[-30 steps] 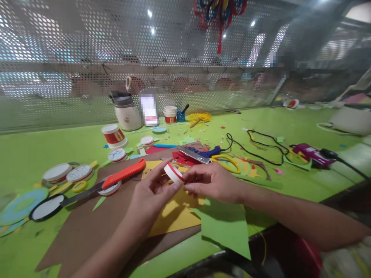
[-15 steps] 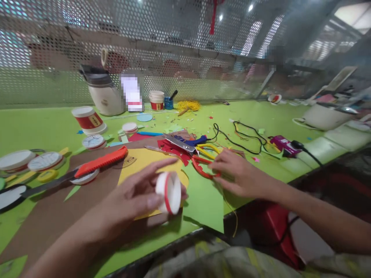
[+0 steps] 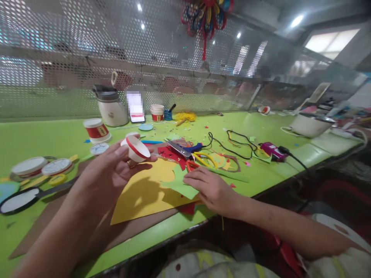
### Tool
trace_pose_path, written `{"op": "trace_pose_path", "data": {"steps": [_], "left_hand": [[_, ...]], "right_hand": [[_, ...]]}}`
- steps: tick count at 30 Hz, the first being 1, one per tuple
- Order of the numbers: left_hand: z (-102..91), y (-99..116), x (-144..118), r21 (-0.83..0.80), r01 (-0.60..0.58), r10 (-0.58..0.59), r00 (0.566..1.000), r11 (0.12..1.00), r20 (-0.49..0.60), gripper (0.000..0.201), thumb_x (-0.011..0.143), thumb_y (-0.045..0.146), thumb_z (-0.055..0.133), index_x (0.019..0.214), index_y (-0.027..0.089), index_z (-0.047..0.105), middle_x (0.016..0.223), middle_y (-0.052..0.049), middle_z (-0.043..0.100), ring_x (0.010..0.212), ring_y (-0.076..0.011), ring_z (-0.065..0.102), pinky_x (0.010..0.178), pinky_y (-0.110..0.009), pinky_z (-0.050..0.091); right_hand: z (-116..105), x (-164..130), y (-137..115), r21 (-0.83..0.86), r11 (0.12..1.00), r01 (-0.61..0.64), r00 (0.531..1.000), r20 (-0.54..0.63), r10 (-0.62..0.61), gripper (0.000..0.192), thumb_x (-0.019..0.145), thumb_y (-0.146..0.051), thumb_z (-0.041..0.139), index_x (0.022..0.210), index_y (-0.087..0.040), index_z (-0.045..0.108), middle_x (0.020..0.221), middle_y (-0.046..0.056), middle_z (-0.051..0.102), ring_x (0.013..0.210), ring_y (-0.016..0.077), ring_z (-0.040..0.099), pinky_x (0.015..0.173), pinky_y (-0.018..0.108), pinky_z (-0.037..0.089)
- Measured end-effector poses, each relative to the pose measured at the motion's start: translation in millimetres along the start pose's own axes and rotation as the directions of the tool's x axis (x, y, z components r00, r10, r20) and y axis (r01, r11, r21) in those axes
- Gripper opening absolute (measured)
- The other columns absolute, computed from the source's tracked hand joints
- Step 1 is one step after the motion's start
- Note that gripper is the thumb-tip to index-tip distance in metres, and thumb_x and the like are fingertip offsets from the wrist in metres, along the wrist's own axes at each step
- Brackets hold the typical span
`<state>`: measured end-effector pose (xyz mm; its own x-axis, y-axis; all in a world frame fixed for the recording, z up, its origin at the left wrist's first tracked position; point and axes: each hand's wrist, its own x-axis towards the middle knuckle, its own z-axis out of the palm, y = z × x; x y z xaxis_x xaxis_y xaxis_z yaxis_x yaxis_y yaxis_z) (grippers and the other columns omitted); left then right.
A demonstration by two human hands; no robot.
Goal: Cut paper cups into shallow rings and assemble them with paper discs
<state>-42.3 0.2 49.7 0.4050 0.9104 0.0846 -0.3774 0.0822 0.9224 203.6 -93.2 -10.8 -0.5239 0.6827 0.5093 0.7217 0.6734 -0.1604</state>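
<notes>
My left hand (image 3: 108,173) is raised above the table and holds a small white paper cup bottom with a red rim (image 3: 135,148) between thumb and fingers. My right hand (image 3: 210,189) lies flat, fingers spread, on a green paper piece (image 3: 181,183) that rests on a yellow sheet (image 3: 142,197). Under the yellow sheet is brown card (image 3: 49,216). Just beyond my right hand lie red paper scraps (image 3: 169,152) and scissors with yellow handles (image 3: 189,152).
On the green table (image 3: 43,135) at left are round white lids (image 3: 43,166) and a red-and-white paper cup (image 3: 97,130). A kettle (image 3: 111,106) stands at the back by a perforated metal screen. Black cables and a purple glue gun (image 3: 271,150) lie right.
My left hand lifted the cup piece up and away from the table. My right hand let go of it, reached toward the scraps, then came back onto the green paper. The camera view shifted.
</notes>
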Motion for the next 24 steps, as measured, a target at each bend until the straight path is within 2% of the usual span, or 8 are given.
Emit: {"op": "trace_pose_path", "data": {"steps": [4,8,11,13,15,18,21,24], "left_hand": [[-0.2,1,-5,-0.023,0.002,0.000,0.997,1.000,0.083,0.037,0.080,0.038,0.068,0.114,0.021,0.069,0.096,-0.007,0.077,0.085,-0.0252,0.072,0.078,-0.034,0.059],[2.1,-5,-8,0.092,0.078,-0.091,0.985,0.993,0.147,0.045,0.079,0.029,0.072,0.123,0.024,0.063,0.099,-0.005,0.076,0.087,-0.0228,0.071,0.077,-0.030,0.057],[2.8,-14,-6,0.180,0.154,-0.189,0.962,0.971,0.197,0.050,0.083,0.030,0.069,0.131,0.025,0.056,0.101,-0.007,0.075,0.094,-0.0229,0.069,0.080,-0.030,0.054],[2.1,-22,-5,0.222,0.190,-0.230,0.959,0.956,0.168,0.056,0.083,0.031,0.068,0.136,0.024,0.051,0.099,-0.007,0.075,0.095,-0.0233,0.069,0.079,-0.031,0.053],[1.2,-29,-3,0.271,0.212,-0.250,0.962,0.939,0.112,0.061,0.081,0.033,0.071,0.137,0.022,0.049,0.096,-0.007,0.074,0.094,-0.0236,0.068,0.078,-0.032,0.053],[0.6,-37,0,0.420,0.212,-0.254,0.966,0.882,0.045,0.064,0.075,0.037,0.075,0.132,0.019,0.053,0.092,-0.007,0.071,0.091,-0.0252,0.066,0.079,-0.037,0.053],[1.5,-43,5,0.541,0.178,-0.238,0.970,0.822,0.043,0.070,0.068,0.040,0.078,0.130,0.017,0.054,0.083,-0.005,0.068,0.085,-0.0255,0.065,0.075,-0.038,0.052],[4.8,-50,9,0.621,0.103,-0.192,0.978,0.777,0.077,0.071,0.070,0.043,0.075,0.132,0.015,0.052,0.074,-0.002,0.066,0.074,-0.0229,0.063,0.068,-0.035,0.049]], "right_hand": [[27,29,-17,-0.037,0.996,-0.085,0.996,0.012,0.086,0.029,0.086,-0.005,0.045,0.108,-0.009,0.062,0.102,0.015,0.069,0.097,0.0259,0.058,0.086,0.042,0.051],[60,58,-24,-0.073,0.992,-0.099,0.991,0.086,0.105,0.020,0.083,-0.005,0.052,0.096,-0.009,0.066,0.092,0.014,0.070,0.087,0.0259,0.058,0.083,0.041,0.050],[70,68,-31,-0.075,0.993,-0.091,0.986,0.132,0.100,0.021,0.085,-0.006,0.052,0.102,-0.006,0.065,0.100,0.018,0.069,0.098,0.0281,0.058,0.090,0.043,0.047],[62,62,-37,-0.049,0.996,-0.070,0.985,0.157,0.077,0.026,0.088,-0.022,0.058,0.108,-0.007,0.063,0.107,0.018,0.067,0.107,0.0287,0.055,0.096,0.042,0.044],[42,47,-39,-0.021,0.996,-0.084,0.983,0.164,0.086,0.040,0.088,-0.039,0.061,0.115,-0.009,0.061,0.112,0.015,0.066,0.111,0.0273,0.054,0.098,0.039,0.044],[3,22,-23,-0.030,0.975,-0.220,0.964,0.146,0.222,0.028,0.093,-0.031,0.055,0.111,-0.012,0.063,0.109,0.013,0.066,0.106,0.0228,0.057,0.096,0.036,0.045],[-23,14,9,-0.102,0.905,-0.413,0.897,0.127,0.423,0.024,0.095,-0.027,0.052,0.109,-0.011,0.063,0.103,0.016,0.066,0.101,0.0278,0.060,0.090,0.047,0.046],[-19,21,32,-0.127,0.854,-0.504,0.830,0.203,0.520,0.040,0.086,-0.037,0.066,0.118,-0.013,0.060,0.108,0.014,0.064,0.101,0.0299,0.062,0.085,0.048,0.050]]}}
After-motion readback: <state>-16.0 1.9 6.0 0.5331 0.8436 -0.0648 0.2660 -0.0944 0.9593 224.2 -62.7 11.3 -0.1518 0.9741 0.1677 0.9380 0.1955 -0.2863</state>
